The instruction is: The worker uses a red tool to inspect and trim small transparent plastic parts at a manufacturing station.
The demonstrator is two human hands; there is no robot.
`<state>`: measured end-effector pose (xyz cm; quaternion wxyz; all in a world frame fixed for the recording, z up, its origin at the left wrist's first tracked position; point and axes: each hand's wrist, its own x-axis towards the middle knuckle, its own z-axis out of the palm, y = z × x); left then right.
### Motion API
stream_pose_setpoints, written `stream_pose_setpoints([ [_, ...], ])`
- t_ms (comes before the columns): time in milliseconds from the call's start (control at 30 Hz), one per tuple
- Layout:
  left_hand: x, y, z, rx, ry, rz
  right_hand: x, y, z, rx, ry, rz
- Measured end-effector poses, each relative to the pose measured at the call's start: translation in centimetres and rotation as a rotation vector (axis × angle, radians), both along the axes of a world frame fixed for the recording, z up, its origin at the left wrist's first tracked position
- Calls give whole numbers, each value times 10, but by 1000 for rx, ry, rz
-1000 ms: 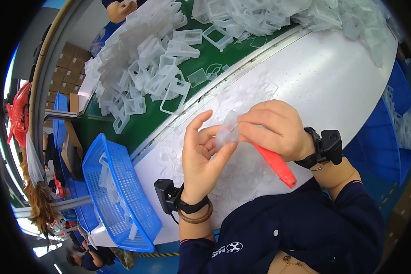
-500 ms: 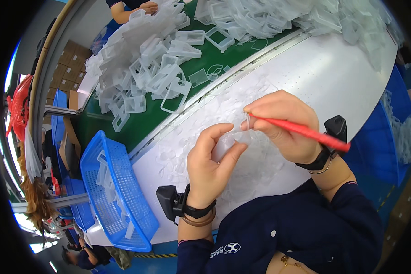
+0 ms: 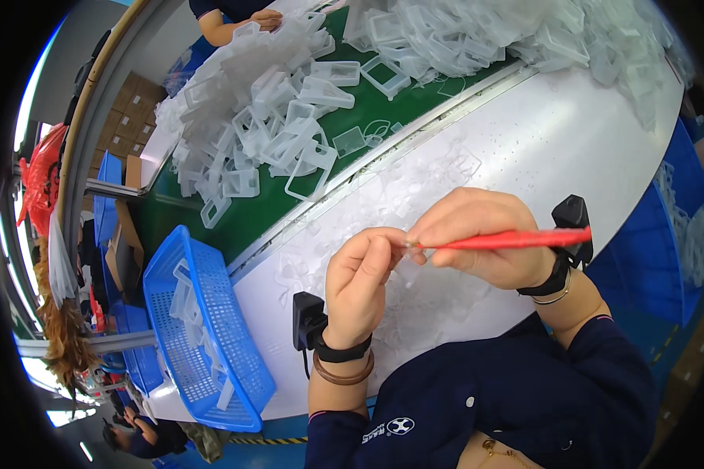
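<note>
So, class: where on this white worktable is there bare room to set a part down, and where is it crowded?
The barest patch is the white table on the right, between the green belt and the right hand. Ahead of the left hand lie clear plastic scraps. The belt carries heaped clear frames. The blue basket fills the table's left end.

Clear plastic frames [image 3: 289, 133] heaped on a green conveyor belt [image 3: 235, 227]; a blue mesh basket [image 3: 203, 336] at the white table's [image 3: 540, 148] left edge holds more.
</note>
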<state>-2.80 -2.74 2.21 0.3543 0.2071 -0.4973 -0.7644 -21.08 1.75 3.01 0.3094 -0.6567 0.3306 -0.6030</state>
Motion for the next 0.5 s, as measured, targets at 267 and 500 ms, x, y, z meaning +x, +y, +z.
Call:
stream_pose_setpoints([
  [267,1,2,-2,18,-9,272,4,4,-5,148,-145,-79],
  [500,0,4,-1,-178,-79,285,13,4,-12,496,-515,245],
])
